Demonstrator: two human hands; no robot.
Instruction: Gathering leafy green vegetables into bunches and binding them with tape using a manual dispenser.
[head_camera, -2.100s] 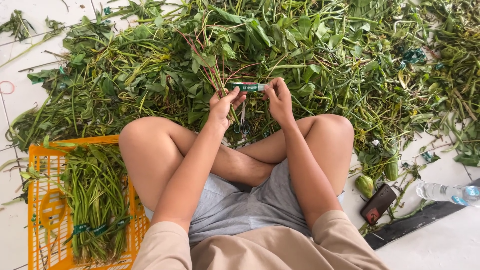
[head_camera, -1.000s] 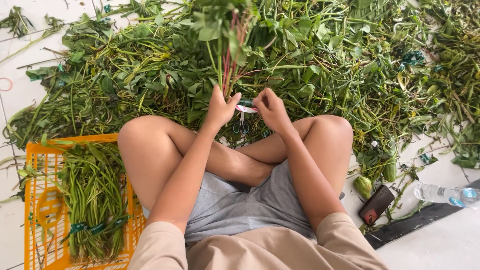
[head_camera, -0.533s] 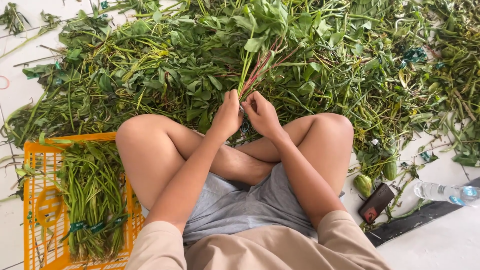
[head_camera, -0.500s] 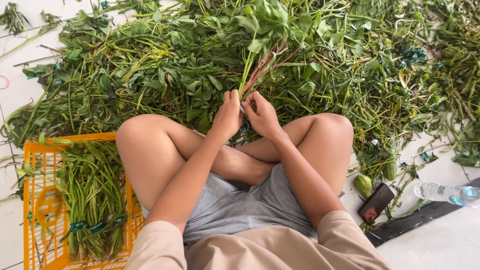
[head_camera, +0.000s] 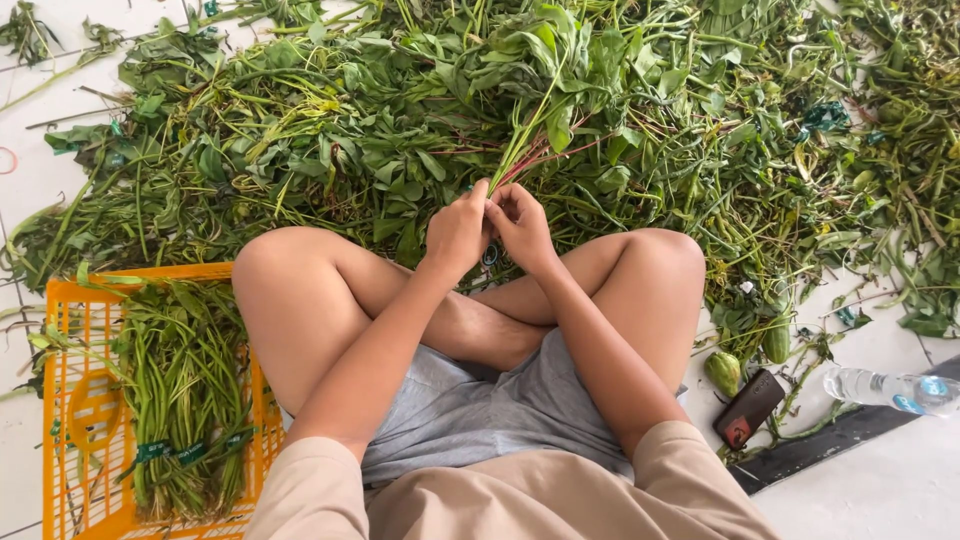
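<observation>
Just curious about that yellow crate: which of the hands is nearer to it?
Left. The left hand sits on the yellow crate's side; the right hand lies just beyond it.

My left hand (head_camera: 455, 232) and right hand (head_camera: 522, 225) pinch a bunch of leafy green stems with reddish stalks (head_camera: 535, 125) above the heap of cut greens (head_camera: 330, 130); an orange plastic crate (head_camera: 70, 400) sits beside my left knee.

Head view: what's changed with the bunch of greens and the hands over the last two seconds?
The bunch of greens was stood up from the pile, then tipped away to the right. Left hand and right hand have closed together at its stem ends. The green band seen between the hands earlier is out of sight. Orange crate and water bottle unchanged.
</observation>
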